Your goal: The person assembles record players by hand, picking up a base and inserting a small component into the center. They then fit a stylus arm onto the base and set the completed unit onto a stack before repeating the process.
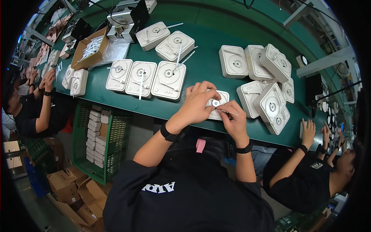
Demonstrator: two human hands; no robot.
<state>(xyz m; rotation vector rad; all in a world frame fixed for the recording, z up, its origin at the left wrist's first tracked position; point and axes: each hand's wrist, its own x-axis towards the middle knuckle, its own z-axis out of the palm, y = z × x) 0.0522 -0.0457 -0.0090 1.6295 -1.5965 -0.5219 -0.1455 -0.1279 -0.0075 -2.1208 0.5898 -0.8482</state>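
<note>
The left hand [196, 103] is spread over a white record player [223, 96] on the counter [206, 71], hiding much of its top; the right hand [234, 119] pinches a thin strip [231, 112], hard to make out

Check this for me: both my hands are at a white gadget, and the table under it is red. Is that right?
Not quite: the table is green, not red, as the head view shows. Your left hand and right hand are indeed at a white gadget.
</note>
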